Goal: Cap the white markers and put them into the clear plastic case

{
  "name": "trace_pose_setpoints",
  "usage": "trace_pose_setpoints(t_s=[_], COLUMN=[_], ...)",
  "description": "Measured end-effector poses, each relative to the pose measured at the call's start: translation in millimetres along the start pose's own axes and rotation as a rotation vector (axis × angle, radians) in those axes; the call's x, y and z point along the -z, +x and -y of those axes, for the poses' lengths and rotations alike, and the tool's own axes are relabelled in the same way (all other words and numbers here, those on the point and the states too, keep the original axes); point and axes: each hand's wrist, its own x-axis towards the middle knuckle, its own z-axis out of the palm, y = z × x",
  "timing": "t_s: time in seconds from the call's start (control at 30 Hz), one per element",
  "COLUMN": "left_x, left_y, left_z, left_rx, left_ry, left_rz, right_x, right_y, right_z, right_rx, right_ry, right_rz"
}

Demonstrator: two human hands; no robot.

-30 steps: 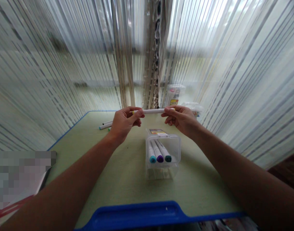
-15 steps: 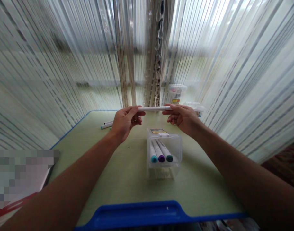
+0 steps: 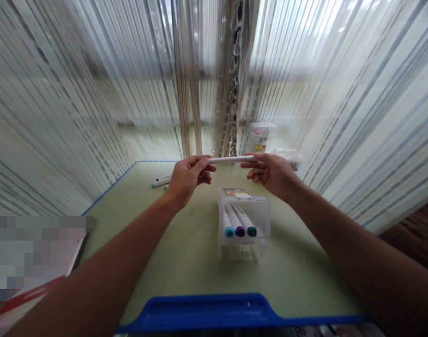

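A white marker (image 3: 227, 160) is stretched level between my two hands above the far part of the table. My left hand (image 3: 187, 179) pinches its left end, and my right hand (image 3: 272, 172) pinches the right end. Fingers hide both tips. Below lies a clear plastic case (image 3: 264, 215) on its side, its open end facing me. Inside are three white markers, with light blue (image 3: 229, 231), purple (image 3: 239, 231) and dark green (image 3: 251, 231) ends. Behind my left wrist, a few loose markers (image 3: 161, 181) rest on the table, partly hidden.
The pale green table (image 3: 171, 262) has a blue rim with a pen groove (image 3: 206, 306) at the front. At the back stand a clear box (image 3: 262, 135) and a clear plastic bundle (image 3: 287, 156). String curtains (image 3: 129, 84) hang behind. A blurred-out flat item (image 3: 34, 262) sits at left.
The whole view has shifted slightly, so everything appears a little farther right. Both hands keep their hold on the white marker, with little other change.
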Motion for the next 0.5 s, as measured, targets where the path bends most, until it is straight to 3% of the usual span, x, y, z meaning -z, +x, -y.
trace_pose_setpoints(t_s=[0.5], left_x=[3.3], left_y=[0], left_z=[13], left_rx=[-0.046], left_ry=[0.098], left_rz=[0.047], right_x=[-1], right_y=[-2], right_z=[-16], right_rx=[0.088], right_ry=[-0.153], right_rz=[0.015])
